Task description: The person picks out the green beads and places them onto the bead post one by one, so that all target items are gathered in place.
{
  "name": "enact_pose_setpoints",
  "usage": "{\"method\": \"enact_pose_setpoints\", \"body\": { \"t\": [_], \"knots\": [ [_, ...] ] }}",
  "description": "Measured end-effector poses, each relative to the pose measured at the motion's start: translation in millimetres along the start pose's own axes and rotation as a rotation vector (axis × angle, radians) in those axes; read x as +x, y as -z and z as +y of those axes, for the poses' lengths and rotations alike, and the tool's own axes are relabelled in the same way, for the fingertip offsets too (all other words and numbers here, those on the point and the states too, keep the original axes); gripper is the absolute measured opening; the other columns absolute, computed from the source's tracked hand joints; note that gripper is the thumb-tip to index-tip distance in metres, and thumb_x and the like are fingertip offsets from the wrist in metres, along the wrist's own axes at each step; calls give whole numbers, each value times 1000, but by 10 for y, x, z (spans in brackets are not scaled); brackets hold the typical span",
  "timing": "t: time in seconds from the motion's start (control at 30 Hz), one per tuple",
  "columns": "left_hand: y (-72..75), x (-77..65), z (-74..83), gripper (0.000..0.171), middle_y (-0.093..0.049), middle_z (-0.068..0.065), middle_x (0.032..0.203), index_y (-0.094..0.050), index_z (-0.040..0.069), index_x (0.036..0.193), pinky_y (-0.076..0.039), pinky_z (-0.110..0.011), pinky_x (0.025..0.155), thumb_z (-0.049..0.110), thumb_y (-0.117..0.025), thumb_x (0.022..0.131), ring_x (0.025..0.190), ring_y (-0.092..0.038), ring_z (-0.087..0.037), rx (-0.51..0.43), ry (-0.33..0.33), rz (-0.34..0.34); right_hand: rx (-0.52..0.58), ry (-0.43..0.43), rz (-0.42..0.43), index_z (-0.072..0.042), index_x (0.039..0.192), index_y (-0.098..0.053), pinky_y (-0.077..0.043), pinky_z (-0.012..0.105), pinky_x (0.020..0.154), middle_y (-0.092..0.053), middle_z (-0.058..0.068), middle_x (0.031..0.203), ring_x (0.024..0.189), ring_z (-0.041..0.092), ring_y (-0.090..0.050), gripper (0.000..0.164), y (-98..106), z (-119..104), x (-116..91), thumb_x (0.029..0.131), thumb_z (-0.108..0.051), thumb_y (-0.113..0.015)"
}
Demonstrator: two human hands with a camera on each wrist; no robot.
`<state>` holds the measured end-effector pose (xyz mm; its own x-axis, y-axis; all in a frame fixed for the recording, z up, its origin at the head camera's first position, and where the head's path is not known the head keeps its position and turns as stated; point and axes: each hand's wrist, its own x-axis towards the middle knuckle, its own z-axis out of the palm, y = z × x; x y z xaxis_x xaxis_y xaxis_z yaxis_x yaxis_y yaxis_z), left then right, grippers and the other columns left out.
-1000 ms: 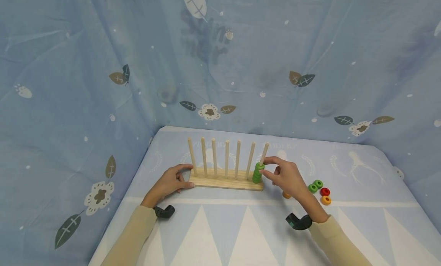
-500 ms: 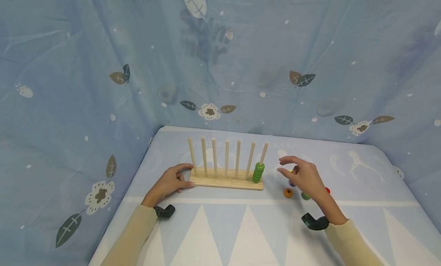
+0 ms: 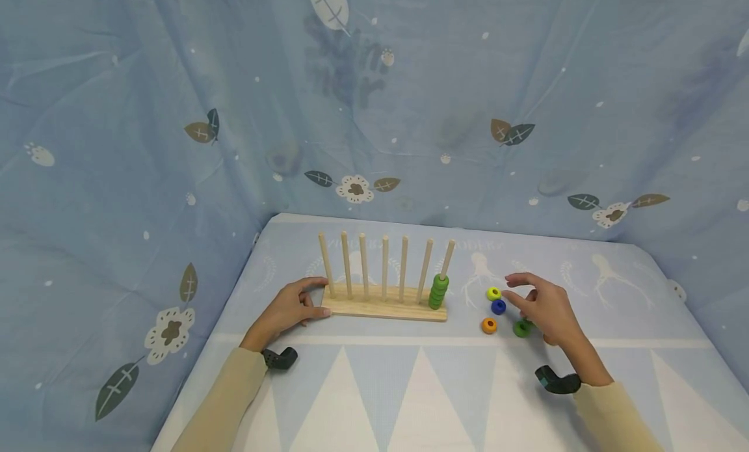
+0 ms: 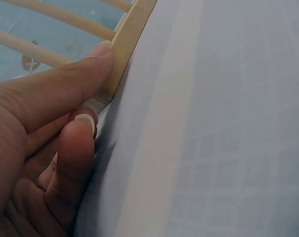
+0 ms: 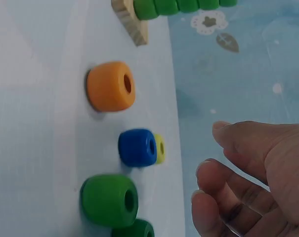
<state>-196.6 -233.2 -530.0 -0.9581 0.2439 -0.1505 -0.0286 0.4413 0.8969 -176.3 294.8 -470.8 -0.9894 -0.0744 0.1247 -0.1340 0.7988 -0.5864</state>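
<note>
A wooden peg rack with a row of upright pegs stands on the cloth. My left hand grips its left end, thumb along the front edge; in the left wrist view the thumb presses on the board. Stacked green beads sit on the rightmost peg. My right hand hovers over loose beads at the right, thumb and fingers apart, holding nothing. Nearest it lie a yellow bead, a blue bead and green beads, partly hidden by the hand in the head view.
An orange bead lies between rack and right hand. Another orange bead shows partly under the right wrist. Patterned blue cloth covers the table and hangs as walls at the back and sides.
My right hand has left the green stack on the rightmost peg and moved right, over the loose beads. That brought the yellow and blue beads into sight. My left hand has stayed put.
</note>
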Motion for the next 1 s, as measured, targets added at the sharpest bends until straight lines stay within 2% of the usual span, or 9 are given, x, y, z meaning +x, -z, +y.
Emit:
{"method": "enact_pose_setpoints", "body": {
  "t": [0.4,0.63,1.0],
  "knots": [
    [-2,-4,-7,74,-58,-9,67,-58,20,146,-50,-35,54,28,-92,80,51,-50,-20,2,1,0,-42,-96,-23,-2,132,-64,-46,28,51,-68,20,118,65,20,-56,41,9,304,9,97,-22,-74],
    [-6,-1,-4,74,-57,-8,66,-58,19,145,-49,-34,53,27,-92,79,51,-50,-20,-9,-7,3,-55,-132,-45,-2,132,-64,-45,31,48,-65,10,93,62,20,-53,43,106,403,-53,97,-25,-74],
    [0,1,-18,74,-58,-8,67,-58,21,145,-48,-34,55,28,-92,79,51,-50,-20,1,10,4,-112,-219,-64,0,128,-67,-43,31,55,-66,19,110,72,23,-51,43,179,561,-173,96,-27,-75]
  ]
}}
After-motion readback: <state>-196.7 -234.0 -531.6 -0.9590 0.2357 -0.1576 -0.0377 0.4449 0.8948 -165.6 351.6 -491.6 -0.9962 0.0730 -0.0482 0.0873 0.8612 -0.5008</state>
